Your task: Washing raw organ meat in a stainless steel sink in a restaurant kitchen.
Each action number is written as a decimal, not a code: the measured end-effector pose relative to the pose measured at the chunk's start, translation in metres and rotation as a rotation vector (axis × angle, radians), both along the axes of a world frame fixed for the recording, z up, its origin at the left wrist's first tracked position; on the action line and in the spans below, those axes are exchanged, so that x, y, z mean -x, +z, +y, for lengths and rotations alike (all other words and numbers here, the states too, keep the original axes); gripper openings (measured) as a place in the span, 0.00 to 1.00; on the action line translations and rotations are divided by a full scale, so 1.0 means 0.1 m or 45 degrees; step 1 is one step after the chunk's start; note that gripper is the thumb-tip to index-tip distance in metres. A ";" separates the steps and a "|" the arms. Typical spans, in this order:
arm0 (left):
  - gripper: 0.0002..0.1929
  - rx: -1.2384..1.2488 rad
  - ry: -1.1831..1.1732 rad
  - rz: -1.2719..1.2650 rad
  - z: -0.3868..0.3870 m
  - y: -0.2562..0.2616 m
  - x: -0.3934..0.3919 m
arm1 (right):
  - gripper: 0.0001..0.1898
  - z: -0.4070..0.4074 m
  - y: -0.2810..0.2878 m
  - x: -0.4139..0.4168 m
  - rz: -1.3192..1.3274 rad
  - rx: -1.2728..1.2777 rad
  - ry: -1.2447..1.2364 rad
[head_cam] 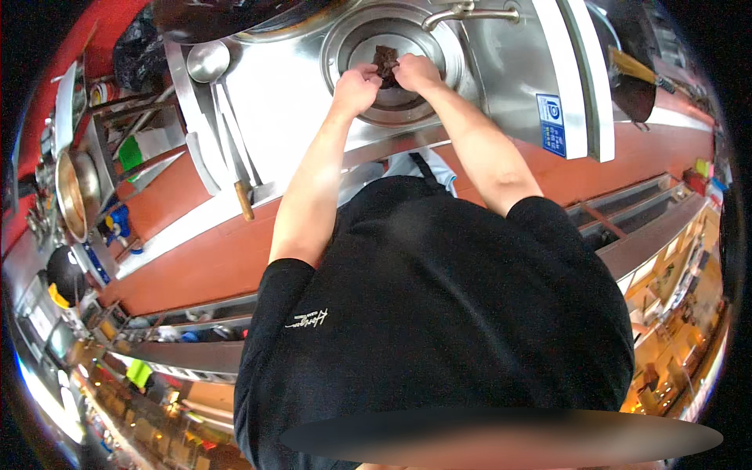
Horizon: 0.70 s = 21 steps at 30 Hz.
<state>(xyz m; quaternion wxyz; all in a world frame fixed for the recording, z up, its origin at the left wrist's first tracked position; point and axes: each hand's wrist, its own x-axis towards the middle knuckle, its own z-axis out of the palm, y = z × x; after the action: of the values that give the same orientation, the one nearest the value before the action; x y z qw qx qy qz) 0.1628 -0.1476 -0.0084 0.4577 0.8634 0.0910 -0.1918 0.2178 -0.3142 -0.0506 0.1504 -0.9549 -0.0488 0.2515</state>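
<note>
My left hand (356,90) and my right hand (417,73) are over a round stainless steel basin (333,56) near the top of the view. Between them is a dark brown, rough-textured piece (386,57), whose exact kind I cannot tell. The right fingertips pinch its right edge. The left fingers are curled at its lower left side, and whether they grip it is unclear. A metal faucet (470,14) reaches in above the basin's right side. Left of the basin, a steel ladle (209,61) lies on the white-lit metal counter (276,82), with its wooden-ended handle towards me.
A large dark wok (235,17) stands at the top left. A steel partition (578,82) bearing a blue label rises right of the basin, with a bamboo brush (634,64) beyond it. Metal pans (79,194) are at the far left. Red-brown floor (205,252) lies behind me.
</note>
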 end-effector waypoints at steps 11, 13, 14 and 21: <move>0.44 -0.052 0.193 -0.545 -0.18 -0.12 0.10 | 0.15 0.14 0.85 0.27 -0.338 -0.698 -0.319; 0.44 -0.030 0.209 -0.594 -0.21 -0.11 0.04 | 0.15 0.15 0.99 0.28 -0.373 -0.708 -0.319; 0.43 0.146 0.193 -0.530 -0.22 -0.07 0.00 | 0.15 0.16 1.11 0.32 -0.375 -0.716 -0.307; 0.22 0.216 0.291 -0.485 -0.29 -0.23 -0.15 | 0.12 -0.07 1.29 0.43 -0.350 -1.152 -0.238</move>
<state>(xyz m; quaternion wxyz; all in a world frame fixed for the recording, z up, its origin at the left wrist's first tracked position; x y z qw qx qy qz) 0.1776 -0.1763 -0.0314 0.5563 0.8265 0.0837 0.0205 0.1748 -0.3214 0.0785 0.5648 -0.8183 -0.0867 0.0619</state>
